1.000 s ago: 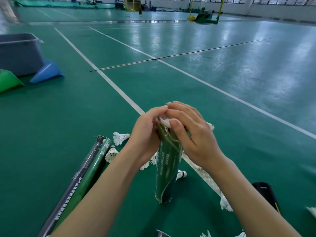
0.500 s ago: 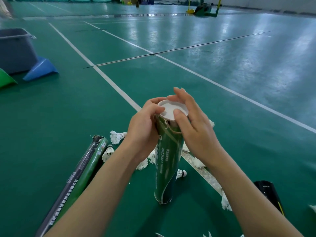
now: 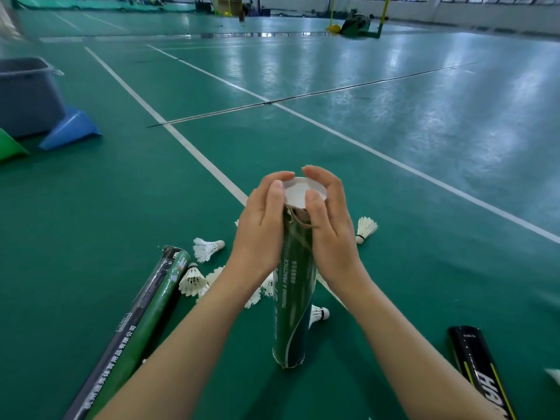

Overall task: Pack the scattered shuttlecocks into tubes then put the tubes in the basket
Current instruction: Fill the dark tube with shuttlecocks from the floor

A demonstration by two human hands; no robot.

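Nearest the camera, a black tube [image 3: 481, 374] is lying on the floor at the right, and two long tubes [image 3: 142, 322] are lying side by side at the left. Between them the green tube [image 3: 292, 313] is standing upright on the floor. The left hand [image 3: 260, 228] is gripping its neck, thumb at the white cap [image 3: 303, 192], while the right hand [image 3: 330, 225] is curling round the cap's rim. Capping appears to be the step in hand, and next the cap is probably needing an even press to seat it. Loose shuttlecocks [image 3: 207, 248] are lying just behind the green tube, awaiting packing. The grey basket [image 3: 28, 95] is standing far left, well apart.
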